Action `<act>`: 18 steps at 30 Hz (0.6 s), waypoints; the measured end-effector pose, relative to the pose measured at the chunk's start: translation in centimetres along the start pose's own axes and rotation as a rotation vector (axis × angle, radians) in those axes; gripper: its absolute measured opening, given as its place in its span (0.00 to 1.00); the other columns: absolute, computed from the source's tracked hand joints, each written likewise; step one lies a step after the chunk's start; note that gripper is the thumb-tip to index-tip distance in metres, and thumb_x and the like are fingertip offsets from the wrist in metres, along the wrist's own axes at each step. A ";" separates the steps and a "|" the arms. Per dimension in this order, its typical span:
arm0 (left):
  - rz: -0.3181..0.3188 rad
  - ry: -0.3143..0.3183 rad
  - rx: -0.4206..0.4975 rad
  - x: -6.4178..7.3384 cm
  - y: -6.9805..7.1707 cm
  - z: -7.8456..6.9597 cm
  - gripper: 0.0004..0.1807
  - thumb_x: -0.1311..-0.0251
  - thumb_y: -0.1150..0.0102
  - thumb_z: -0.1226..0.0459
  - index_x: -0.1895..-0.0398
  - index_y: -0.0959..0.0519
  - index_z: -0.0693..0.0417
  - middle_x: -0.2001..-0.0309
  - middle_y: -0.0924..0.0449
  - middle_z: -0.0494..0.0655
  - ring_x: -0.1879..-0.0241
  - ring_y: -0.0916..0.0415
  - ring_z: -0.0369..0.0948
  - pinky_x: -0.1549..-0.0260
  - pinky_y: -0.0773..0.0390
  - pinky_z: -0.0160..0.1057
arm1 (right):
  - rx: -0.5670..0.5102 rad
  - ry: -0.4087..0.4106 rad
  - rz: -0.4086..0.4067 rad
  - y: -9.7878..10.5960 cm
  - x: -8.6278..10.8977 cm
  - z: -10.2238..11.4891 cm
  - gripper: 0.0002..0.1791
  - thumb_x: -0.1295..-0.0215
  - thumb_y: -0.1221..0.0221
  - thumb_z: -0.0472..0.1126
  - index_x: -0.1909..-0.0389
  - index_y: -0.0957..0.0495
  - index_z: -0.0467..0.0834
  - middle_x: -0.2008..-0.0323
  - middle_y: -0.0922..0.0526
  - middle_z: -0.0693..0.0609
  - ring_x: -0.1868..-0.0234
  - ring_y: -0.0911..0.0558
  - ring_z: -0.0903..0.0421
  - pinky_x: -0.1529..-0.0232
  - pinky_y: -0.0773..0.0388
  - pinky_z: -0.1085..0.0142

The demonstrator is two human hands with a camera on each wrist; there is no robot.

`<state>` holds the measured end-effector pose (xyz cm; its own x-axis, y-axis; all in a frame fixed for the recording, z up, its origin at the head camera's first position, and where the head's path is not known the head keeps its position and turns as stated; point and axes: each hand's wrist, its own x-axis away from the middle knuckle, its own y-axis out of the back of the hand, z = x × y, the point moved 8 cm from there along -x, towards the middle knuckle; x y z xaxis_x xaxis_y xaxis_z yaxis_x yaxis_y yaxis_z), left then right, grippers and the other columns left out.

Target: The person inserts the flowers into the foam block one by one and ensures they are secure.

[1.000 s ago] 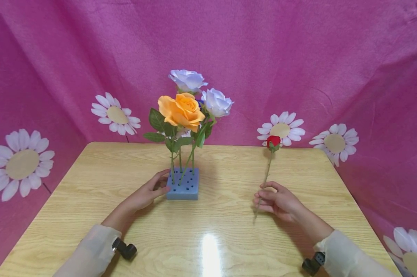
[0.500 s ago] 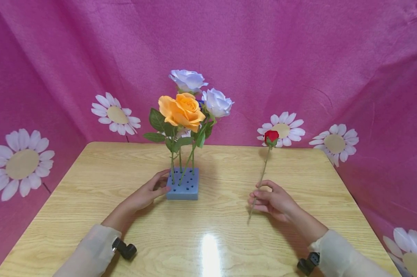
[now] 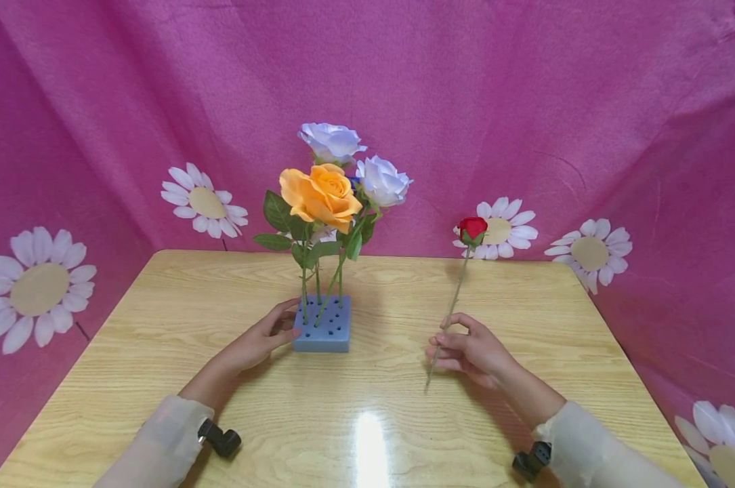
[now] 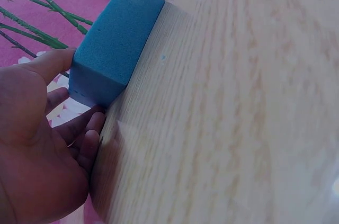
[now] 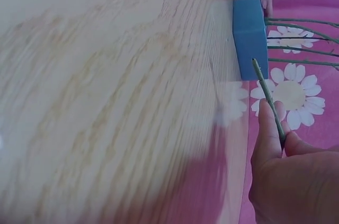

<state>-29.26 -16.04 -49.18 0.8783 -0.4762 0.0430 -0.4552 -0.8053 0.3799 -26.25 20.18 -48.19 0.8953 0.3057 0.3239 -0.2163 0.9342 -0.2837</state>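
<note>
A blue foam block [image 3: 322, 341] with holes in its top stands on the table. Several stems rise from it, bearing an orange rose [image 3: 321, 196], two pale lilac-white roses [image 3: 383, 181] and a dark blue bit mostly hidden behind them. My left hand [image 3: 254, 347] holds the block at its left side, thumb along the near edge; some fingers are hidden behind it. A red rose [image 3: 472, 231] is pinched by its thin stem in my right hand [image 3: 473, 351], bloom up and tilted right. In the right wrist view, the stem's bare lower end [image 5: 263, 83] sticks out past the fingers.
The wooden table [image 3: 391, 379] carries a bright light reflection near its front. A pink curtain [image 3: 440, 102] printed with big white daisies hangs behind and at both sides. A black wrist camera [image 3: 221, 439] sits on each sleeve.
My right hand has moved left with the red rose, and the bloom has risen a little. The left hand and the foam block have stayed put.
</note>
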 end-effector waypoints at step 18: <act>-0.006 0.002 -0.022 0.0 0.1 0.1 0.36 0.22 0.47 0.60 0.18 0.51 0.53 0.27 0.39 0.69 0.33 0.32 0.60 0.36 0.34 0.56 | 0.032 0.040 0.011 -2.2 -0.9 0.2 0.07 0.24 0.45 0.28 0.60 0.29 0.43 0.64 0.15 0.46 0.59 0.10 0.49 0.57 0.14 0.57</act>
<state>-29.33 -16.16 -49.26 0.8815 -0.4704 0.0425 -0.4463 -0.8001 0.4007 -26.66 17.94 -47.63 0.9075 0.3087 0.2848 -0.2378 0.9366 -0.2574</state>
